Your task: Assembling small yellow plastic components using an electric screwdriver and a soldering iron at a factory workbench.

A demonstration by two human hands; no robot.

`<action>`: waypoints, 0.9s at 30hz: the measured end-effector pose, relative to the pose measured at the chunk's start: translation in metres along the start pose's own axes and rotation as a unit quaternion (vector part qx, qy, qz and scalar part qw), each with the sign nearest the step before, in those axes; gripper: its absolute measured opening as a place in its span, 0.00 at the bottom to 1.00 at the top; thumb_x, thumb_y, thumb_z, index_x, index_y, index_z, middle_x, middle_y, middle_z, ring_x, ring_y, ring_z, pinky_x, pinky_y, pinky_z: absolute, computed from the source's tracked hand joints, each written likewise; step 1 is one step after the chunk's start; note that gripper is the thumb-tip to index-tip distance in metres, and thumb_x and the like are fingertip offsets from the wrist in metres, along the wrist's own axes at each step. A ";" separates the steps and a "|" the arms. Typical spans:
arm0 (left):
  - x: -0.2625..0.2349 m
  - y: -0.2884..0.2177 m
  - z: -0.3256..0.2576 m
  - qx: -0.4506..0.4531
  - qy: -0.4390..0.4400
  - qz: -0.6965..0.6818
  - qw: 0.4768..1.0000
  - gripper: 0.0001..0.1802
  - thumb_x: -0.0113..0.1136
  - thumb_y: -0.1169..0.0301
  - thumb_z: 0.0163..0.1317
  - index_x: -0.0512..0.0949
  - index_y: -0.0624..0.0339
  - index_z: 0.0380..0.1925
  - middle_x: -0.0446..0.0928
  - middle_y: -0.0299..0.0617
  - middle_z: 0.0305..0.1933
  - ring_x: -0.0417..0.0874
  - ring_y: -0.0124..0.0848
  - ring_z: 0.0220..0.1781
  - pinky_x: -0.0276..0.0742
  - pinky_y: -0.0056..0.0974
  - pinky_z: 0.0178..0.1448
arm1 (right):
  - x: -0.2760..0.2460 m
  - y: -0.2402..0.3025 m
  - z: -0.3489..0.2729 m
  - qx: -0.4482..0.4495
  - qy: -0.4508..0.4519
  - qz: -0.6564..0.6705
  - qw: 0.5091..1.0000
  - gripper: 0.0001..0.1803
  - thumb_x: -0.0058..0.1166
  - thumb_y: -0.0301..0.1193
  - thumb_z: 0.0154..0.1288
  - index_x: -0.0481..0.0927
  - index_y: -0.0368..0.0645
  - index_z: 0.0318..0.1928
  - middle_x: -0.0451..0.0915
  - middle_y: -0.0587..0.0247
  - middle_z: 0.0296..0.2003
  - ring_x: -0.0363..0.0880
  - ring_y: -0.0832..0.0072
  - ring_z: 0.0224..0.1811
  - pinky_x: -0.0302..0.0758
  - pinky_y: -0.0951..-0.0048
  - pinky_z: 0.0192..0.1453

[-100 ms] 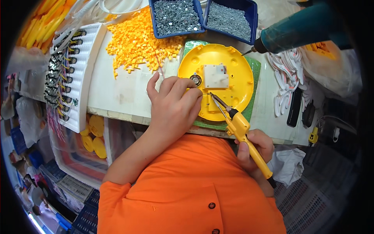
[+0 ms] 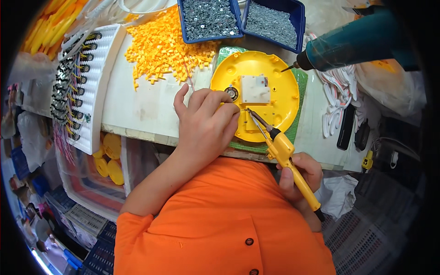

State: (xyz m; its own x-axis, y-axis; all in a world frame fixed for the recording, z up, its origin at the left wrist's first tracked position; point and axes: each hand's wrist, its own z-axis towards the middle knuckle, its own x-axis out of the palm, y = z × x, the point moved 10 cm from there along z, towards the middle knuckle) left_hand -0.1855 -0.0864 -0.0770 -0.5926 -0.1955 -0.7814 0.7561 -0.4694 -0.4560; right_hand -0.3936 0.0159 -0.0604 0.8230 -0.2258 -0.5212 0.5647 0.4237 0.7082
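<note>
My right hand [image 2: 306, 172] is wrapped round the grip of a yellow soldering iron [image 2: 283, 149]. The iron's tip points up and left, meeting a raised rectangular part inside a round yellow plastic shell [image 2: 288, 112]. Over the shell's left edge, my left hand [image 2: 204, 123] pinches a thin wire [image 2: 242, 110] whose end is at the tip. The pinching fingertips are partly hidden. Inside the shell sit a white gearbox-like block [image 2: 254, 90] and a small black round part [image 2: 233, 94]. A green mat [image 2: 303, 82] lies beneath.
Two blue bins hold small metal discs [image 2: 209, 18] and screws [image 2: 271, 24]. A pile of small yellow pieces [image 2: 165, 50] lies far left, beside a white foam tray [image 2: 103, 82] of wired parts. A teal power screwdriver [image 2: 343, 43] hangs above the right side, near white curved pieces [image 2: 337, 87].
The screwdriver's bit has swung slightly left and down, over the shell's upper right rim. Both hands and the soldering iron keep their places.
</note>
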 end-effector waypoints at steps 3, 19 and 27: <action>-0.001 0.003 -0.001 -0.016 0.005 -0.021 1.000 0.06 0.72 0.70 0.56 0.84 0.48 0.32 0.80 0.29 0.44 0.77 0.35 0.56 0.51 0.56 0.76 | 0.000 0.003 0.001 0.002 0.047 -0.027 0.999 0.23 0.61 0.27 0.62 0.73 0.32 0.55 0.82 0.51 0.35 0.81 0.69 0.25 0.79 0.71 0.30; 0.002 0.003 0.000 -0.006 -0.007 -0.024 1.000 0.05 0.71 0.69 0.54 0.81 0.48 0.28 0.79 0.28 0.46 0.76 0.33 0.55 0.53 0.61 0.73 | 0.014 0.030 0.030 -0.058 0.096 -0.050 0.992 0.21 0.61 0.30 0.64 0.74 0.34 0.55 0.81 0.55 0.26 0.81 0.72 0.22 0.77 0.73 0.26; 0.003 0.004 0.000 -0.006 -0.001 -0.029 1.000 0.05 0.71 0.69 0.54 0.82 0.48 0.27 0.79 0.28 0.46 0.76 0.33 0.55 0.53 0.61 0.74 | 0.021 0.047 0.046 -0.121 0.139 -0.053 0.981 0.21 0.64 0.29 0.59 0.75 0.36 0.51 0.77 0.57 0.24 0.74 0.67 0.18 0.74 0.69 0.24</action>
State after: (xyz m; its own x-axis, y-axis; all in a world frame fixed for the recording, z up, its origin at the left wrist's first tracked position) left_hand -0.1848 -0.0884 -0.0815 -0.6359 -0.1692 -0.7530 0.7238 -0.4694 -0.5058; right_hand -0.3465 -0.0093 -0.0160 0.6927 -0.0474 -0.7197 0.5881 0.6148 0.5255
